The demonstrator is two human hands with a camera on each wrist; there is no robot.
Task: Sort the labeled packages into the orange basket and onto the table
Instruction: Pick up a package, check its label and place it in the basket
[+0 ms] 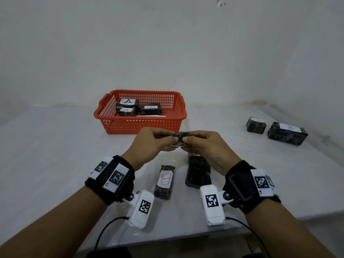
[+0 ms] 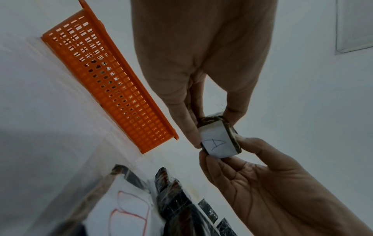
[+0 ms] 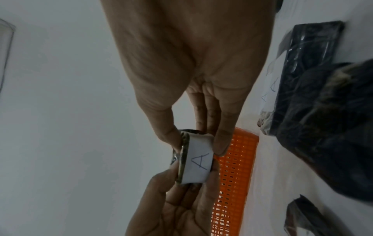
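Both hands pinch one small dark package (image 1: 181, 139) above the table, just in front of the orange basket (image 1: 119, 125). Its white label reads A (image 2: 217, 144) and faces down toward the wrists (image 3: 198, 166). My left hand (image 1: 154, 139) holds its left end between thumb and fingers, my right hand (image 1: 202, 144) its right end. The basket holds several dark packages labelled A (image 1: 127, 107). A package with a red B (image 1: 164, 181) and a dark package (image 1: 198, 172) lie on the table below my hands.
At the far right of the white table (image 1: 55, 155) stand a small package (image 1: 256, 124) and a bigger one labelled B (image 1: 287, 133). The wall runs close behind the basket. The table's front edge lies under my forearms.
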